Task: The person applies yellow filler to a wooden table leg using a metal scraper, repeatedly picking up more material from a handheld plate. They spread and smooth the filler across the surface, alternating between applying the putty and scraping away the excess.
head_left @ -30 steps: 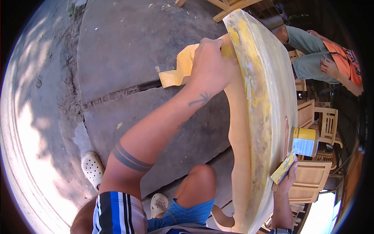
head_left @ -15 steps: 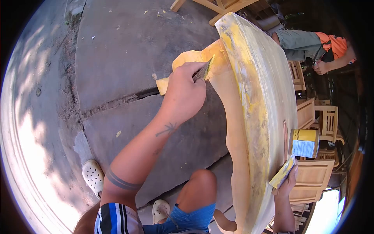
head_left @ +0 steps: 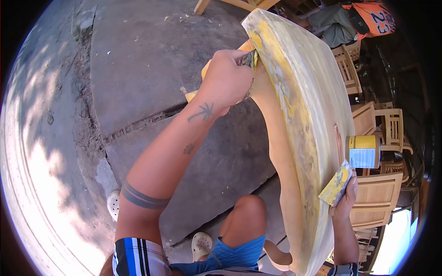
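My left hand (head_left: 228, 80) is closed around a putty-smeared flat scraper (head_left: 251, 59), its edge against the wood near the far end of a large wooden furniture piece (head_left: 306, 138). Yellow and whitish filler streaks the piece's long curved edge (head_left: 285, 99). A shaped wooden part (head_left: 271, 119) runs along below that edge. At the right, my right hand (head_left: 348, 195) grips a flat, filler-covered piece (head_left: 336, 185) just over the furniture's surface. Beyond it stands a yellow can (head_left: 363, 152) with a pale label. The fingertips of my left hand are partly hidden.
Wooden chairs (head_left: 391, 129) and panels (head_left: 375, 198) stand at the right. A person in an orange top (head_left: 375, 19) is at the upper right. Cracked concrete (head_left: 138, 69) spreads to the left. My knee (head_left: 248, 214) is close to the furniture.
My left hand and scraper have moved up and right, closer to the filler-streaked edge. My right hand's flat piece has tilted, showing more of its face. The person behind has turned and shifted.
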`<action>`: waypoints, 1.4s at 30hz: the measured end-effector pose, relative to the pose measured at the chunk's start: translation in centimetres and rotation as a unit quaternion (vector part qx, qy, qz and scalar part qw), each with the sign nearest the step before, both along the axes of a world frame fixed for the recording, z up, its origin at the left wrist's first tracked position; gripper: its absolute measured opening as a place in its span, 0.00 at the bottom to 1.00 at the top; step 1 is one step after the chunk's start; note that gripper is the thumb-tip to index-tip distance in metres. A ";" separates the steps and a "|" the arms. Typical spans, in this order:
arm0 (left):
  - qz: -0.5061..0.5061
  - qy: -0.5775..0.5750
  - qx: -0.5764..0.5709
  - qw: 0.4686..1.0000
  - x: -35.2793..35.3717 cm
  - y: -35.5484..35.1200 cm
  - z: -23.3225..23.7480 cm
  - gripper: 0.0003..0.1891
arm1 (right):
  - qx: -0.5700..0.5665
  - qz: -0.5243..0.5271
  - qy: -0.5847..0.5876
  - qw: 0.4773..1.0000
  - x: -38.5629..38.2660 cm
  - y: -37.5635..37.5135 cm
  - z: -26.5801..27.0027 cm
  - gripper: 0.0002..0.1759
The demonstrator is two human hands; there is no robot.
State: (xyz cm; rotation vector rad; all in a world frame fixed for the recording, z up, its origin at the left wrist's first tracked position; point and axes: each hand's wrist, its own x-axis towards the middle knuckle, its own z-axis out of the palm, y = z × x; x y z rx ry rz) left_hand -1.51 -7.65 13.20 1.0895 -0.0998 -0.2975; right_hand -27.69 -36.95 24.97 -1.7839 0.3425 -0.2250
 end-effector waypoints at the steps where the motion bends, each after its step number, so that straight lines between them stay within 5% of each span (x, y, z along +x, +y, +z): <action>1: 0.020 -0.002 0.007 1.000 0.1 0.1 -0.5 0.15 | 0.000 0.000 0.000 1.000 -0.1 -0.3 -0.1 0.23; 6: 0.074 -0.033 0.107 0.991 1.5 -0.1 -0.9 0.18 | -0.017 -0.020 -0.005 1.000 0.0 -0.1 -0.2 0.22; 9: 0.250 -0.204 0.330 0.887 0.6 -4.1 0.4 0.19 | -0.009 -0.023 -0.005 1.000 0.2 0.6 0.1 0.22; 13: 0.186 -0.248 0.156 0.938 -0.8 -1.5 -1.7 0.22 | -0.030 -0.007 -0.001 1.000 0.2 0.6 0.1 0.21; 17: 0.056 -0.061 -0.001 0.997 -0.2 1.3 -2.5 0.21 | -0.033 -0.014 0.003 0.999 0.2 0.6 0.2 0.20; 20: 0.019 0.103 -0.009 0.994 1.0 2.2 -2.2 0.20 | -0.039 -0.012 -0.001 0.999 0.1 0.3 0.1 0.20; 25: 0.079 -0.014 0.115 0.990 1.4 -1.1 -0.5 0.19 | -0.043 -0.019 -0.010 0.999 0.3 0.8 0.1 0.19; 28: 0.104 -0.072 0.085 0.988 1.1 -1.1 -0.5 0.19 | -0.049 -0.019 -0.007 0.999 0.4 1.1 0.2 0.18; 31: 0.111 0.019 -0.043 0.993 1.1 -0.1 -1.0 0.20 | -0.055 -0.015 -0.008 0.998 0.3 1.1 0.2 0.17; 42: -0.102 0.091 -0.163 0.977 5.0 3.8 -2.3 0.20 | -0.025 0.032 -0.016 0.999 0.3 0.5 0.2 0.18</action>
